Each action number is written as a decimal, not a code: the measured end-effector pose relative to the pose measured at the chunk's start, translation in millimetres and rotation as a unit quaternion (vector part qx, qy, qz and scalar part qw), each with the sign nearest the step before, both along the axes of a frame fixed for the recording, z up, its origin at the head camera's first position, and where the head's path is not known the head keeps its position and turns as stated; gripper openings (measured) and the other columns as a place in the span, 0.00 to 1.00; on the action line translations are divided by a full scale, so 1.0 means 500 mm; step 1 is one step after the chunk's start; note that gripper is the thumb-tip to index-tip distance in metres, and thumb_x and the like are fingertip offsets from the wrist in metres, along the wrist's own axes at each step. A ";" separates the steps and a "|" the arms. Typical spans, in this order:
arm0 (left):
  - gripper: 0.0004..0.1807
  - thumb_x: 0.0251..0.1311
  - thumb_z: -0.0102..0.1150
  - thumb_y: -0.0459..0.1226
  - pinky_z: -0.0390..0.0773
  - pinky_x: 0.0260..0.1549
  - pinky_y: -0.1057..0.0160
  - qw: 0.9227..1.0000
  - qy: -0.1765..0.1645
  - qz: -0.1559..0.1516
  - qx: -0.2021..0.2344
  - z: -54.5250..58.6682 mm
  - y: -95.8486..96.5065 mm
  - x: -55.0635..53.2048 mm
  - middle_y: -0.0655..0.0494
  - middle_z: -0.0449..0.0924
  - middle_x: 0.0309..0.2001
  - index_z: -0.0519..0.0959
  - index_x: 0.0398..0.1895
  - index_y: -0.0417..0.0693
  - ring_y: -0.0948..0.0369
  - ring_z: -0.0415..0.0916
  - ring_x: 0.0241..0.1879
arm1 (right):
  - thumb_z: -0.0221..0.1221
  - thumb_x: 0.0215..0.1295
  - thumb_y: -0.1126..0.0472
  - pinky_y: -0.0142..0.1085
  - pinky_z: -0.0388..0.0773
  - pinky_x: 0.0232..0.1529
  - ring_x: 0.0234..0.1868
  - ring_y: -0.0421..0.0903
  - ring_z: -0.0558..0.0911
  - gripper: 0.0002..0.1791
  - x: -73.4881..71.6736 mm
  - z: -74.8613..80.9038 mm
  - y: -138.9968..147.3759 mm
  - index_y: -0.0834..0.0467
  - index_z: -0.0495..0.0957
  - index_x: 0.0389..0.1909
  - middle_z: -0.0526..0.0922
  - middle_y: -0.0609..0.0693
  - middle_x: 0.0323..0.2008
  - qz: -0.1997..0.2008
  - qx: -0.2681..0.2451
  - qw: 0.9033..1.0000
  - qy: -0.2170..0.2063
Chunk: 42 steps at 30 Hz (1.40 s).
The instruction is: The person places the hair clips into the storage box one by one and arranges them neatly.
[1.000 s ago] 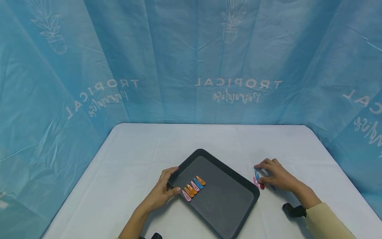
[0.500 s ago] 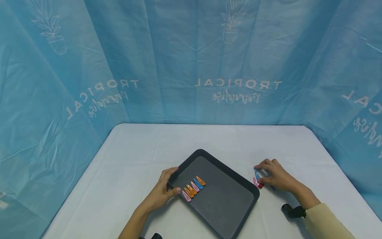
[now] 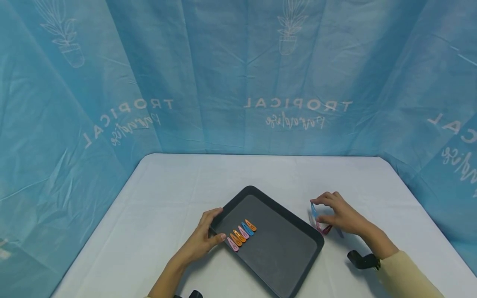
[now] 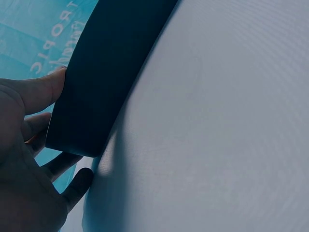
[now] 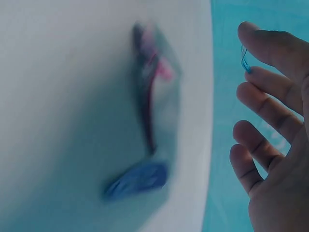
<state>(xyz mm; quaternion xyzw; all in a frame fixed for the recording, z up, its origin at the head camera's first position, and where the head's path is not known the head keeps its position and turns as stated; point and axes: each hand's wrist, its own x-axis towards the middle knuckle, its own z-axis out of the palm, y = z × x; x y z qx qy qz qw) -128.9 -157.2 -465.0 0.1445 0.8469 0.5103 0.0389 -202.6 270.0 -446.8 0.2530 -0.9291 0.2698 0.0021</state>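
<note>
Blue hair clip (image 3: 314, 210) pinched upright in my right hand (image 3: 337, 216). Only my wrist view shows its tip between my fingers (image 5: 270, 46). My left hand (image 3: 201, 240) grips the tray (image 3: 283, 252).

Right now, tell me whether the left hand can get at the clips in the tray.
Probably yes. The left hand grips the tray corner right beside the row of clips, and nothing lies between them; it would only need to let go.
</note>
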 end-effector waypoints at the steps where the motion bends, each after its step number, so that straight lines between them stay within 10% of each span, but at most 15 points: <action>1: 0.40 0.56 0.63 0.36 0.50 0.67 0.36 1.000 0.000 0.000 -0.001 0.000 0.000 0.000 0.46 0.53 0.69 0.56 0.71 0.48 0.44 0.47 0.72 | 0.69 0.52 0.54 0.47 0.74 0.46 0.48 0.45 0.67 0.29 0.000 0.005 -0.008 0.56 0.76 0.56 0.77 0.48 0.50 0.005 -0.005 1.000 -0.001; 20: 0.39 0.58 0.62 0.37 0.48 0.67 0.36 1.000 -0.010 -0.003 -0.009 0.004 -0.001 -0.003 0.46 0.51 0.70 0.55 0.71 0.51 0.44 0.45 0.73 | 0.65 0.57 0.54 0.45 0.74 0.53 0.53 0.43 0.72 0.28 0.000 0.071 -0.203 0.48 0.73 0.60 0.75 0.44 0.53 0.134 0.003 0.991 0.014; 28: 0.39 0.57 0.62 0.37 0.49 0.67 0.35 1.000 -0.004 -0.001 -0.009 0.001 0.000 -0.001 0.45 0.52 0.70 0.55 0.71 0.51 0.43 0.46 0.72 | 0.64 0.59 0.56 0.30 0.74 0.37 0.38 0.42 0.73 0.28 -0.016 0.044 -0.269 0.54 0.71 0.61 0.73 0.46 0.52 0.197 0.005 0.980 -0.021; 42: 0.39 0.57 0.63 0.38 0.50 0.66 0.35 1.000 0.000 0.004 -0.015 -0.001 0.001 0.001 0.46 0.53 0.70 0.56 0.71 0.51 0.43 0.48 0.72 | 0.63 0.60 0.56 0.28 0.73 0.37 0.36 0.37 0.72 0.26 -0.030 0.000 -0.313 0.54 0.72 0.60 0.72 0.47 0.51 0.213 0.059 0.974 -0.049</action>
